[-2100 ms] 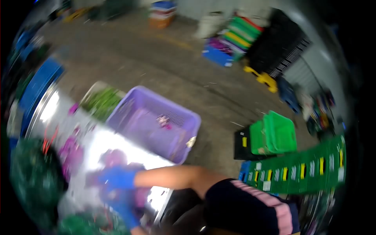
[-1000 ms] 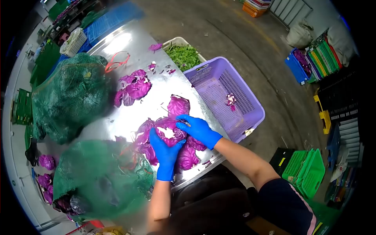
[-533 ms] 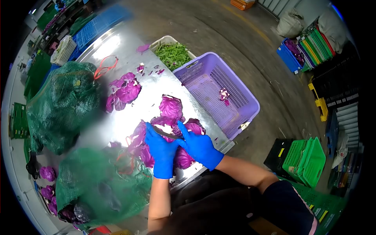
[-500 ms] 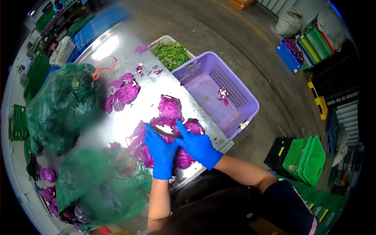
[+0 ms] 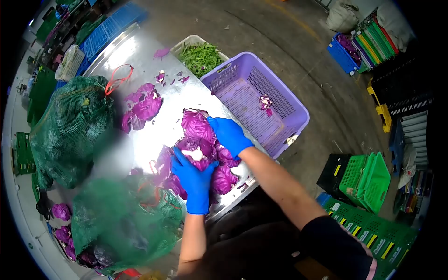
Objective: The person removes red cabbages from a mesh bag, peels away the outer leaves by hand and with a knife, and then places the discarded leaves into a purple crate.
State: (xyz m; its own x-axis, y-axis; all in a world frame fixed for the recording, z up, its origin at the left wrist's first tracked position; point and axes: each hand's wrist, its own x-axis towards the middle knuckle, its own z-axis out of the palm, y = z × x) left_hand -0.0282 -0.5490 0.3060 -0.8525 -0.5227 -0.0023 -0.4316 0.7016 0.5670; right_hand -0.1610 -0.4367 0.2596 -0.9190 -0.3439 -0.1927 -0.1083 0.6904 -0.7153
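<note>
Blue-gloved, my left hand [image 5: 192,179] rests on a purple cabbage [image 5: 198,148] with a pale cut face, its thumb and fingers spread. My right hand [image 5: 228,135], also gloved in blue, is at the right side of another cabbage [image 5: 197,125] just beyond. Its fingers are bent together; a thin greyish edge shows by the fingertips, too small to identify surely. More cabbage [image 5: 224,179] lies beside my left hand, to the right. Loose purple leaves [image 5: 145,106] lie farther back on the metal table [image 5: 172,95].
A purple crate [image 5: 291,105] with a small cabbage piece stands beyond the table's right edge, next to a pale bin of green leaves [image 5: 200,58]. Green mesh sacks [image 5: 74,130] are at the left. Green crates [image 5: 366,179] stand on the floor at the right.
My right hand has moved up and away from my left hand to the farther cabbage. The knife blade seen between the hands earlier no longer shows there. My left hand's fingers are wider apart.
</note>
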